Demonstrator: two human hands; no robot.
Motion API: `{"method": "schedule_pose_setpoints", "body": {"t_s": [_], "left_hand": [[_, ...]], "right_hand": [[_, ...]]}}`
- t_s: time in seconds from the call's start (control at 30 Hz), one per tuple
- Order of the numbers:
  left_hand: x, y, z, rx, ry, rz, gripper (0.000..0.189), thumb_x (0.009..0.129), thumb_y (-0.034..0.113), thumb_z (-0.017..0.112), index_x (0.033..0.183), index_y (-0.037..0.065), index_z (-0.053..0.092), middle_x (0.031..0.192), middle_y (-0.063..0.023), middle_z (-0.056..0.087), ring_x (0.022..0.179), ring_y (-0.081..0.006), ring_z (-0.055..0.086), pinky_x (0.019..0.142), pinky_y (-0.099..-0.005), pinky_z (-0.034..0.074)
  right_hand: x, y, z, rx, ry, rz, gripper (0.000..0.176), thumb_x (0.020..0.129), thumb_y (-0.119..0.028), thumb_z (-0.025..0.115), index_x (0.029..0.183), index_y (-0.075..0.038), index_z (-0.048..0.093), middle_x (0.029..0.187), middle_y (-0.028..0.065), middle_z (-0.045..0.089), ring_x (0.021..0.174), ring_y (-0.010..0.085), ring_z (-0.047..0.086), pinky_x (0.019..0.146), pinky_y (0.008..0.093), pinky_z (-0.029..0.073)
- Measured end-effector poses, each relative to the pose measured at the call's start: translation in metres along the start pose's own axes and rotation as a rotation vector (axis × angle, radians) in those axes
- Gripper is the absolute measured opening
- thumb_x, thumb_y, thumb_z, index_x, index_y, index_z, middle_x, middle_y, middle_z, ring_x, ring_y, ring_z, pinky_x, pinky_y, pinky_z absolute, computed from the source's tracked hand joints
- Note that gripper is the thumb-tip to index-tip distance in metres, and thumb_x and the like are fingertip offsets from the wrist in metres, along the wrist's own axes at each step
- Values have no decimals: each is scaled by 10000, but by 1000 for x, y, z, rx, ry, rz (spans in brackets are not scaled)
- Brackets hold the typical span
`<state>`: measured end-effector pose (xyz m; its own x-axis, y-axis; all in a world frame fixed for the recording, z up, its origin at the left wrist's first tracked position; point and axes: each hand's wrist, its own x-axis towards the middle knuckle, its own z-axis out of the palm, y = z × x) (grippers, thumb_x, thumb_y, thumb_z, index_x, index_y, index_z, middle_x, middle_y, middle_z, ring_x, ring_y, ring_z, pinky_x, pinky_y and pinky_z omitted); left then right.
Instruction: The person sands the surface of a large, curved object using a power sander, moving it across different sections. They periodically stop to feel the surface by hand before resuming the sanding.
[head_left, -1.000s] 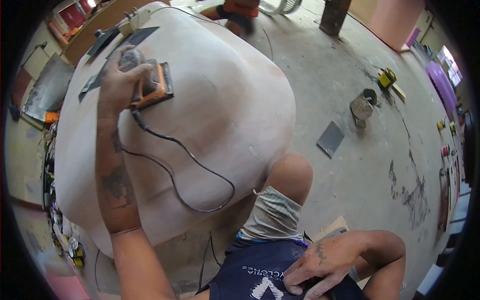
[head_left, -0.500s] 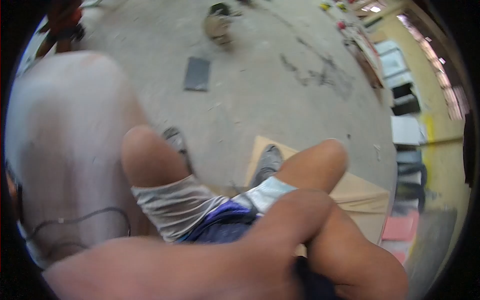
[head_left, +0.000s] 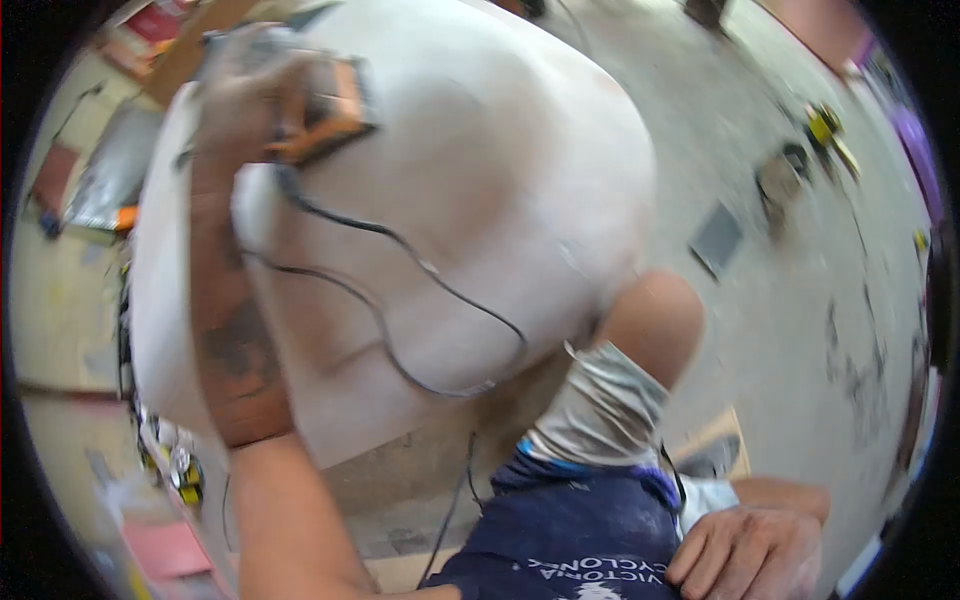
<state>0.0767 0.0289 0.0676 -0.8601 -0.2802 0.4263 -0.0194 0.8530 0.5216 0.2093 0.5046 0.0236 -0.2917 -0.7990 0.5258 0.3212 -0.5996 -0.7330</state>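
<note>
My left hand point(head_left: 245, 85) is wrapped round an orange-and-black corded power sander point(head_left: 330, 110), blurred by motion. The sander is at the upper left part of a large, rounded white shell point(head_left: 430, 200) with brownish smudges; whether its face presses on the surface I cannot make out. From the sander a black power cord point(head_left: 455, 292) loops across the shell. At the lower right my right hand point(head_left: 745, 550) lies on my thigh beside the dark blue clothing, fingers spread and holding nothing.
A dark flat sheet point(head_left: 716, 240) lies on the concrete floor point(head_left: 640, 50) at the right, near a dusty bucket-like container point(head_left: 778, 185) and a yellow-and-black tool point(head_left: 825, 125). Reddish pieces point(head_left: 165, 550) and a silvery sheet point(head_left: 115, 165) lie along the left.
The view has swung left, bringing the white shell to the middle. My left hand with the sander has come into view, and my right hand shows on my thigh.
</note>
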Motion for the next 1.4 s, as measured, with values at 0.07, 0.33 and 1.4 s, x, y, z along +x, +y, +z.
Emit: {"method": "schedule_pose_setpoints", "body": {"t_s": [0.07,0.33,1.4], "left_hand": [[-8,7,4,-2,48,-39,755,834,361,808,1451,-14,585,1294,-288,685,1137,-373,710,1026,-480,555],[-41,33,24,-343,370,-171,682,735,370,908,1245,-3,652,1249,-261,695,1162,-394,694,1057,-477,535],[-206,97,106,-132,256,569,470,963,216,691,1378,16,596,1485,-231,554,1347,-371,555,1044,-478,503]], "right_hand": [[8,-4,-5,-21,-99,27,364,952,-198,573,603,-95,551,544,29,467,437,198,415,464,391,278],[-32,0,-100,-313,-705,433,365,1025,-370,659,1022,-10,717,899,158,668,825,319,653,748,448,484],[95,104,-194,176,1007,-515,653,974,-243,795,1375,-117,295,1250,149,560,1058,237,678,850,390,599]]}}
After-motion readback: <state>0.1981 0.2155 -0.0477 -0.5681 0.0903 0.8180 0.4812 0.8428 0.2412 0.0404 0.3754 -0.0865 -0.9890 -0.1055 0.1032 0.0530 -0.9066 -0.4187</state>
